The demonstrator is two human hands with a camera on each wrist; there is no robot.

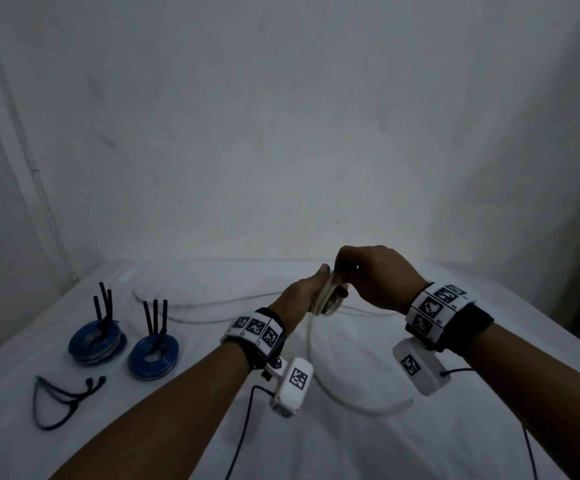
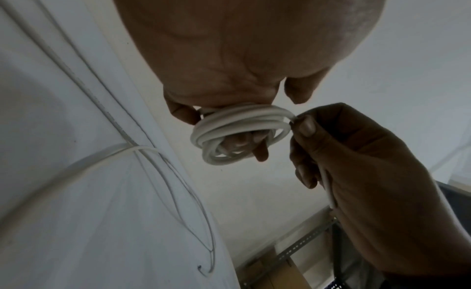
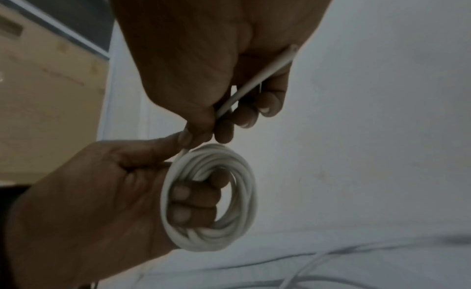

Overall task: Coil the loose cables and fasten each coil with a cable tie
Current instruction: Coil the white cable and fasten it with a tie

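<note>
A person's left hand (image 1: pixel 304 292) grips a small coil of round white cable (image 3: pixel 211 196) above a white-covered table (image 1: pixel 420 445). At its two o'clock, the right hand (image 1: pixel 376 275) pinches the cable's loose strand. Two tied blue cable coils (image 1: pixel 124 344) lie at nine o'clock — well apart.

A white sheet (image 1: pixel 368 452) lies under the left hand (image 1: pixel 302 292) and right hand (image 1: pixel 375 275); a pale wall (image 1: pixel 281 116) rises behind. Beyond the right hand sits 1 cardboard box (image 2: pixel 275 277).
</note>
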